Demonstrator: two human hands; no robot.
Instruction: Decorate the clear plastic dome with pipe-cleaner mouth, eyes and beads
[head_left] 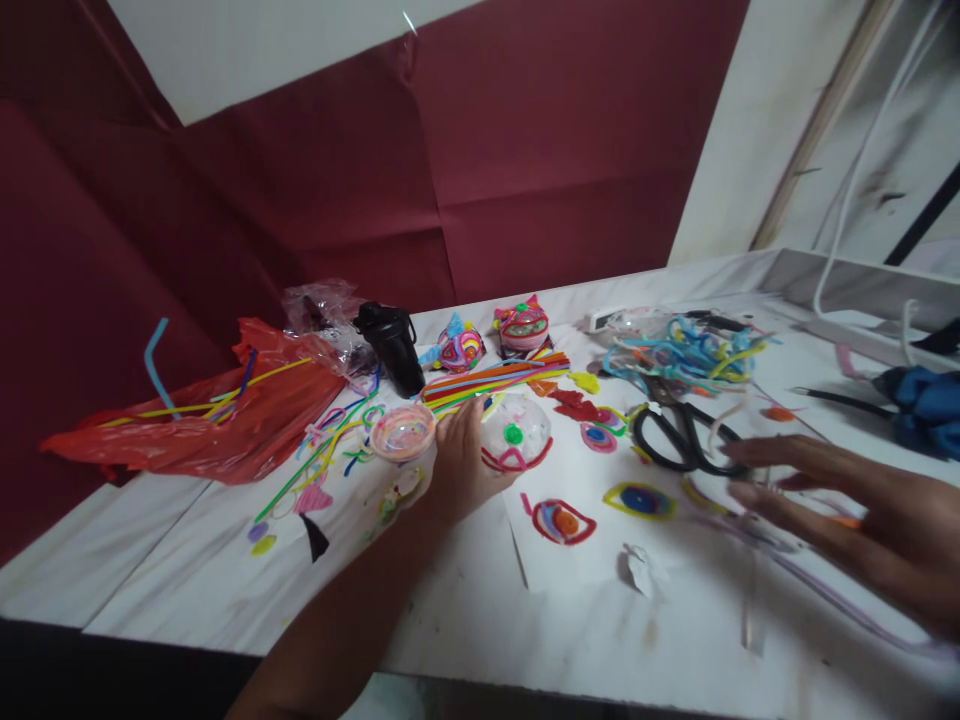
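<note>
My left hand (465, 465) holds a clear round container (517, 425) with a green piece at its middle and red and pink strips on its lower edge. The fingers lie along its left side. At the right, my right hand (840, 510) is spread, fingers pointing left, near the black handles of the scissors (686, 440); its fingertips are slightly blurred, and I see nothing held in it. Between the hands lie a red-rimmed eye shape (564, 522) and a yellow-rimmed eye shape (640, 500).
A pink bowl (403, 432) and a black bottle (394, 345) stand left of the container. Red plastic (247, 410) covers the far left. Two decorated round pieces sit behind coloured sticks (499, 380). Blue and yellow strips (690, 350) are piled at the back right.
</note>
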